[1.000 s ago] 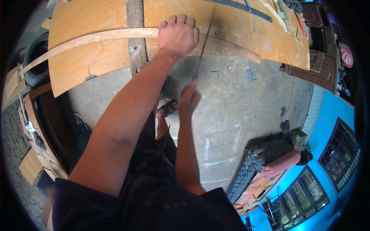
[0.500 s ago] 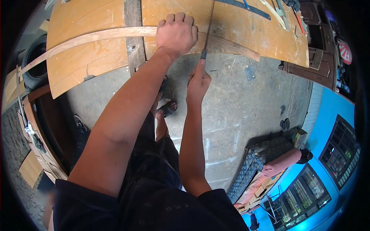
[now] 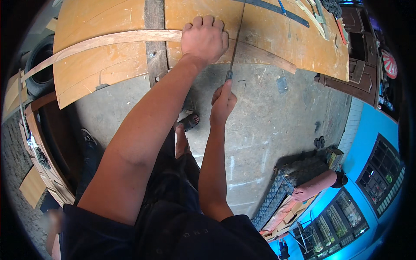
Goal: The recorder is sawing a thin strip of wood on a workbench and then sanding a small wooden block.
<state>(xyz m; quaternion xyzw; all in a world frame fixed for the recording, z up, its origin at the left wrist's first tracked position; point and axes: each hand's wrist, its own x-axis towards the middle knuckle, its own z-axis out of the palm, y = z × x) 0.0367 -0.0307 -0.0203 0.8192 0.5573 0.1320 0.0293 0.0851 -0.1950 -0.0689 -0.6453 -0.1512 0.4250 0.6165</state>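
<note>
A long, thin wooden strip lies across the orange-brown worktable, overhanging its left end. My left hand presses down on the strip, its fingers curled over the far edge. Just to the right of that hand, the narrow blade of a handsaw crosses the strip, seen nearly edge-on. My right hand is closed round the saw's handle below the table's near edge, thumb pointing along it toward the blade. Most of the handle is hidden by my fingers.
A dark wooden batten runs crosswise on the table, under the strip. Farther right lie a dark flat metal bar and thin wood offcuts. A tyre stands at the left. Another person's shoe shows on the concrete floor.
My right hand has drawn the saw slightly back toward me. The left hand stays on the strip. The whole view has shifted a little.
</note>
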